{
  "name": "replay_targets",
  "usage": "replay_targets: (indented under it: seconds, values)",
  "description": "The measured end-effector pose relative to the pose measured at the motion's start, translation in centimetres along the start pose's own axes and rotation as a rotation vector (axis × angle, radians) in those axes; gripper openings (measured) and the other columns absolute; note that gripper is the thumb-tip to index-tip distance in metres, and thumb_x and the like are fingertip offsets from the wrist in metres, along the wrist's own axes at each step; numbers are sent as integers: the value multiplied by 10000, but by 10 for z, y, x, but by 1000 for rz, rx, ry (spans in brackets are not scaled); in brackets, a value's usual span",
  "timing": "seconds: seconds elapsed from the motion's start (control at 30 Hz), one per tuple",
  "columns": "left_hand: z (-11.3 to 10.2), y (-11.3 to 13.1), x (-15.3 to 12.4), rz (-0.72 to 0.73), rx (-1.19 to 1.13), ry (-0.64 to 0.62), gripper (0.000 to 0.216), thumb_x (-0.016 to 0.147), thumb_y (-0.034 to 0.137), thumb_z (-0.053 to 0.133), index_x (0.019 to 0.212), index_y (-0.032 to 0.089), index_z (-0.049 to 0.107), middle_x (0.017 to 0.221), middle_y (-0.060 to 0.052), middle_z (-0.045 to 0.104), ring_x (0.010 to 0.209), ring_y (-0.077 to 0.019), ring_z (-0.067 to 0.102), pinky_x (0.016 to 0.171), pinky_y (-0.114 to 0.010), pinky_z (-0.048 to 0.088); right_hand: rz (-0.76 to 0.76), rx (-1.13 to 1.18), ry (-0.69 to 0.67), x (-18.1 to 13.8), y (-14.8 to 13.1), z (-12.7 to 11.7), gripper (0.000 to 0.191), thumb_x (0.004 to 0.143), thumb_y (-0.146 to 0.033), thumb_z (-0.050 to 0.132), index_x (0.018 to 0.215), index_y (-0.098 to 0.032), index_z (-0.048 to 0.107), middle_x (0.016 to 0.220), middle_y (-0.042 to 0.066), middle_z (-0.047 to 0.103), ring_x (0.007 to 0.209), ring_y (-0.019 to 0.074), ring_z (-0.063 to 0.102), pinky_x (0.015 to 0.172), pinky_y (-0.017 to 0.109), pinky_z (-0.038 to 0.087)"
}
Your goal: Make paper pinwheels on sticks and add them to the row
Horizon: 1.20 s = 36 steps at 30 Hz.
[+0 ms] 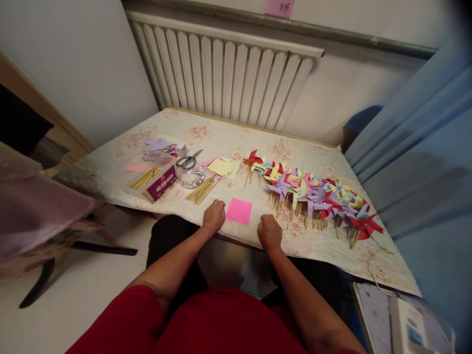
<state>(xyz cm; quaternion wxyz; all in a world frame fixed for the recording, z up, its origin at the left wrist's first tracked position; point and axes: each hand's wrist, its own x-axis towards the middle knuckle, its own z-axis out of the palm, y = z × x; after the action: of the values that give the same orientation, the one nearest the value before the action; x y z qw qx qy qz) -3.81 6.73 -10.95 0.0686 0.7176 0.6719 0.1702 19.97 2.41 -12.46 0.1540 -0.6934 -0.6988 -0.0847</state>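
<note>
A pink square of paper lies flat near the front edge of the table. My left hand rests on the table just left of the paper, fingers curled under, touching or nearly touching its left edge. My right hand rests as a loose fist a little right of the paper, apart from it. Nothing shows in either hand.
Several finished paper pinwheels lie in a row to the right. Wooden sticks, scissors, a clear round dish, yellow paper squares and a purple box sit to the left. A radiator stands behind; blue curtain at right.
</note>
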Motion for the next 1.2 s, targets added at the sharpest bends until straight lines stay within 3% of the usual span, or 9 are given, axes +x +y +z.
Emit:
replay_targets:
  seconds: [0.33,0.5,0.63,0.77,1.2]
  values:
    - [2,-1,-1,24,3,15,219,934,217,384,1003,206,592,1028,-72,585,883,-195,572,759,-316,436,-4,14,20,0,1,1,82,865,-145,502,889,-179,572,882,35,570,767,147,479,616,285,255]
    - [4,-9,4,62,-67,80,222,897,147,396,994,187,591,1019,-97,586,987,-213,555,874,-338,453,-12,15,30,0,0,0,89,863,-140,499,888,-178,575,875,35,574,762,147,482,615,286,253]
    - [7,-15,11,83,-76,182,313,857,90,399,1114,130,572,1195,-163,563,1165,-255,487,1014,-410,407,-16,17,36,0,0,1,87,860,-140,496,881,-177,571,872,37,572,760,147,476,614,285,251]
    - [9,-13,12,30,-26,177,402,849,84,404,1235,73,518,1384,-217,466,1328,-289,381,1089,-452,347,-19,16,45,0,1,2,89,862,-143,491,879,-179,570,868,35,568,751,147,472,607,283,245]
    - [7,-6,14,-96,105,143,395,886,146,374,1238,57,528,1456,-227,406,1393,-337,316,1110,-476,303,-23,11,47,-1,0,-1,87,861,-142,493,871,-180,570,859,37,567,746,149,473,604,286,244]
